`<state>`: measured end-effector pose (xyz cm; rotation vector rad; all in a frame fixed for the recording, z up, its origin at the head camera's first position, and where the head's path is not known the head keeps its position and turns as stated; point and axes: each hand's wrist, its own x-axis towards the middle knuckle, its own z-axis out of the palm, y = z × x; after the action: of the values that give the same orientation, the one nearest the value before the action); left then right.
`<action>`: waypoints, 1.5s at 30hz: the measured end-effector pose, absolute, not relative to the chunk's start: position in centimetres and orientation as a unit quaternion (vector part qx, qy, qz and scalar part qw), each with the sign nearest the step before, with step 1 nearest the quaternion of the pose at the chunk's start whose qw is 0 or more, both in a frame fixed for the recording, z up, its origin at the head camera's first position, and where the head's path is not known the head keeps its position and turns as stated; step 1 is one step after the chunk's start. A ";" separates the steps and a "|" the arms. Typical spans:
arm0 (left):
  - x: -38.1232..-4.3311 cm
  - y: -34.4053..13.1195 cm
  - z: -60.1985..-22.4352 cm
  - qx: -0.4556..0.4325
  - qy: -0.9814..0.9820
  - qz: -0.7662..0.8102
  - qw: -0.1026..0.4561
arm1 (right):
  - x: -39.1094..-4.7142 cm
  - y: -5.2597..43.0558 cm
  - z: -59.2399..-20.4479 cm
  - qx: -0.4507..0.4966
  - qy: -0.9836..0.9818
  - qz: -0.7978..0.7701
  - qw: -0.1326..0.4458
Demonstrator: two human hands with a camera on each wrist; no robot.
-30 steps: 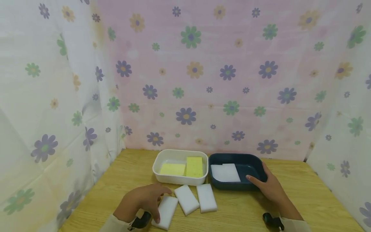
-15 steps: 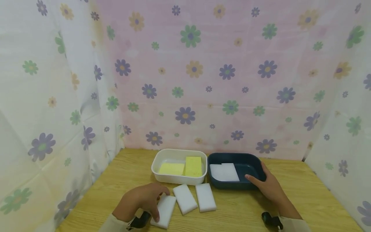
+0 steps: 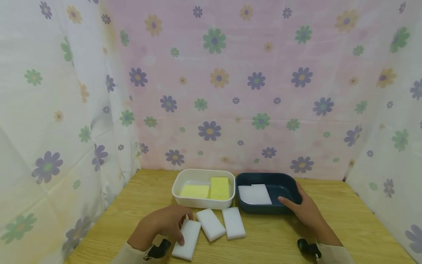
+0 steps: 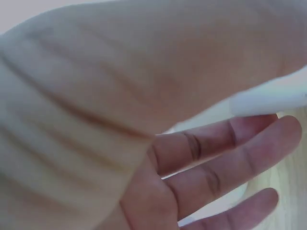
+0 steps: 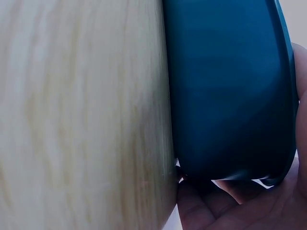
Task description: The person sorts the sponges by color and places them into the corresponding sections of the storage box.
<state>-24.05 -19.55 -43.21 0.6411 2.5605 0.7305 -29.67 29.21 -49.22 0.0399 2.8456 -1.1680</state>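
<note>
My left hand [image 3: 165, 224] pinches a white sponge block [image 3: 187, 242] at the near left, thumb on its near side and fingers by its far end. In the left wrist view, the sponge [image 4: 271, 98] shows at the fingertips, while the other fingers [image 4: 230, 167] stretch out below it. My right hand [image 3: 304, 209] grips the right end of a dark blue box [image 3: 263, 209], thumb over the front rim. The right wrist view shows fingers round the corner of the box [image 5: 230, 96]. White sponges [image 3: 254, 195] lie in its left part.
Two more white sponges, a slanted one [image 3: 211, 224] and another [image 3: 233, 223], lie on the wooden table [image 3: 263, 242]. A white box [image 3: 204, 204] with yellow sponges [image 3: 219, 188] stands left of the dark blue box. Flowered cloth [image 3: 230, 110] hangs close behind.
The left thumb has shifted slightly right on the sponge, and the sponge's near side now shows more. The right hand keeps its grip on the box; the whole view has shifted a little.
</note>
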 end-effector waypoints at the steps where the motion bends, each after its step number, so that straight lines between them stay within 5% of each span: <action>1: -24.1 -19.6 -43.2 0.229 0.918 0.258 0.194 | -29.7 29.2 -49.2 0.013 0.924 -0.380 0.032; 45: -24.3 -19.0 -41.1 0.284 0.920 0.271 -0.006 | -29.6 29.0 -49.0 0.017 0.927 -0.373 0.037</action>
<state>-24.27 -18.95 -41.12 0.8951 2.8998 0.8559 -29.58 29.02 -49.00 0.0532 2.8448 -1.1443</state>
